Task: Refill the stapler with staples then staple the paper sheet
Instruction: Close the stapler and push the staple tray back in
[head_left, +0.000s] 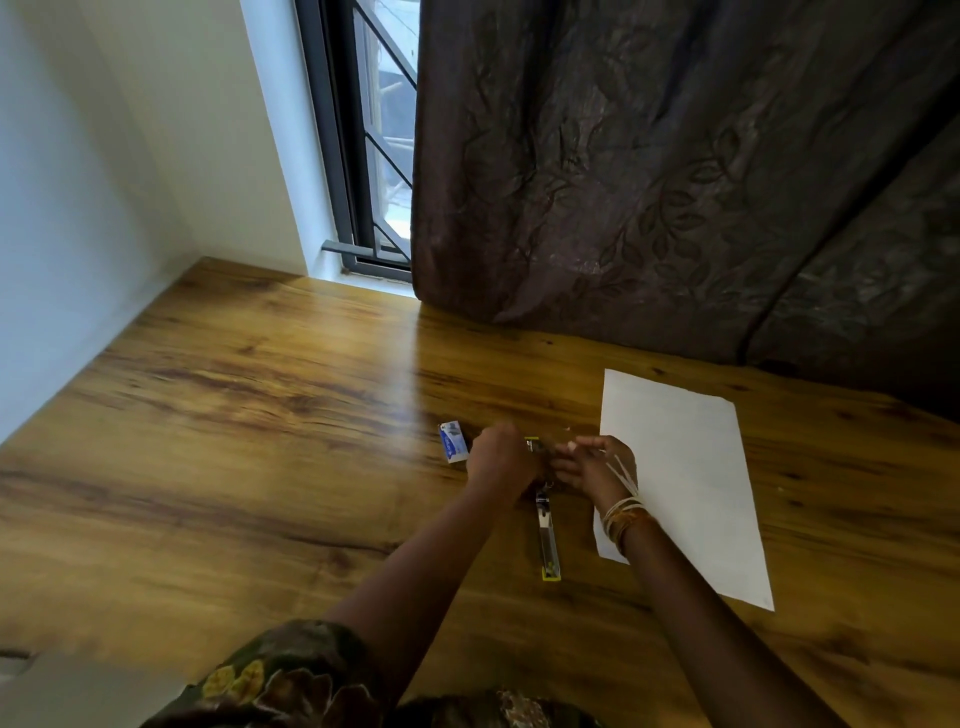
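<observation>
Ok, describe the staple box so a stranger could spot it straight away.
Start at the wooden table under the window, and find the person's two hands near its middle. Just beyond the left hand, on its outer side, lies the staple box, flat on the wood. It is the only small blue-and-white carton there, unlike the large plain paper sheet on the other side.

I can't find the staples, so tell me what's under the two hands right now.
The stapler lies opened out beneath the left hand and right hand; its metal arm sticks out toward the person. The hands cover its middle. The small staple box sits left of them.
</observation>
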